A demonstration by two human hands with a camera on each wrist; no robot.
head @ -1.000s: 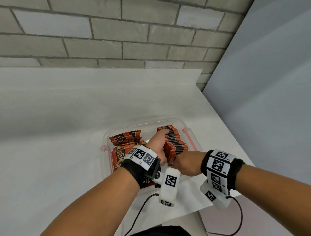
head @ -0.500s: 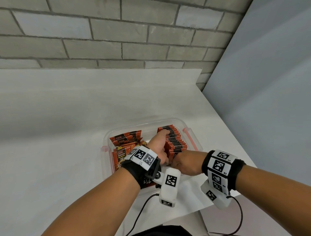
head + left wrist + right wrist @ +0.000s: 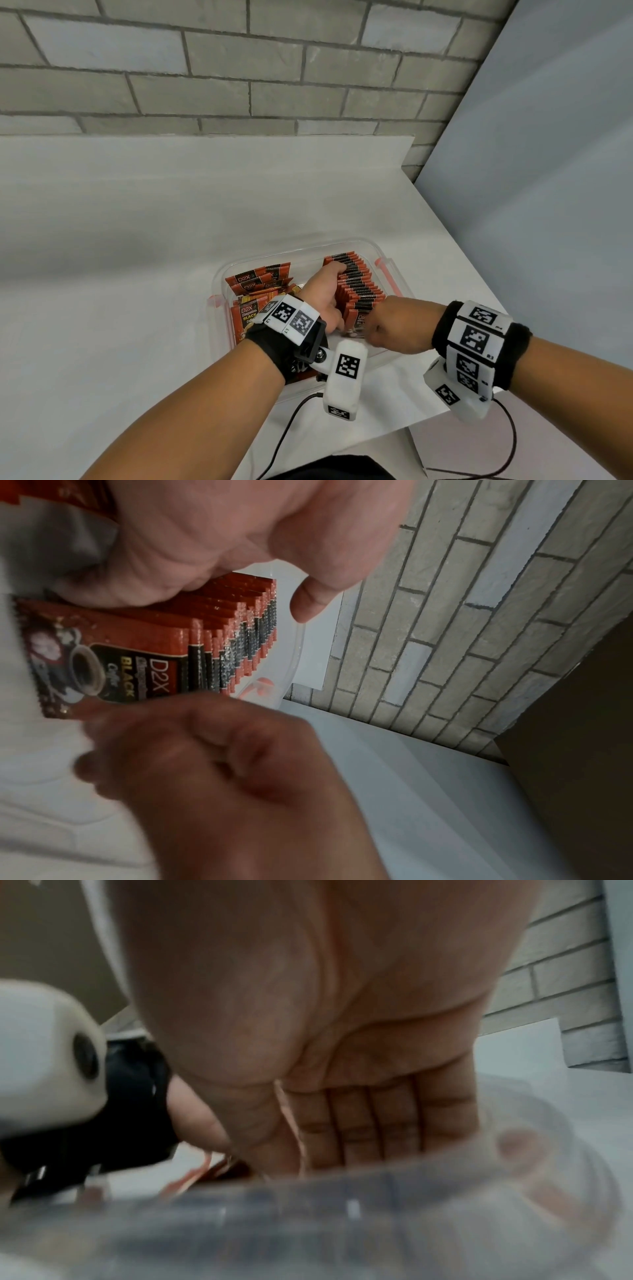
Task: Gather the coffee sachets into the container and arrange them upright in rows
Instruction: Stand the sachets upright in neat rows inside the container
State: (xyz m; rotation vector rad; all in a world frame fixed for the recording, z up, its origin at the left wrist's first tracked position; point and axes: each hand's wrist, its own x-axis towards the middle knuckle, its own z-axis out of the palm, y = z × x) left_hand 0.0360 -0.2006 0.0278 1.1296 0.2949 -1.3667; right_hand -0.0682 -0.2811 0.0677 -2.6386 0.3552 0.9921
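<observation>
**Sachets nearly all boxed, one side still loose**

Sachets sit inside the clear container point(image 3: 383, 265) on the white desk point(image 3: 137, 308); none shows on the desk outside it. By my reading the gathering is done and the arranging about half done. In the container's right half a row of sachets point(image 3: 359, 287) stands upright on edge, packed front to back. In its left half the loose sachets point(image 3: 255, 291) lie tilted and overlapping, so that side is left to do.

The left hand point(image 3: 323, 294) lies along the inner side of the row, fingers reaching toward the container's far wall and pressing on the sachets' edges; the thumb sticks out free in the left wrist view. The right hand point(image 3: 397, 323) is at the container's near wall, at the front sachet point(image 3: 113, 666) of the row; its fingers point(image 3: 380, 1123) run fairly straight, but whether they pinch that sachet I cannot tell.

The packs are red and black. Their print reads "D2X" and "BLACK Coffee", above a picture of a filled cup.
</observation>
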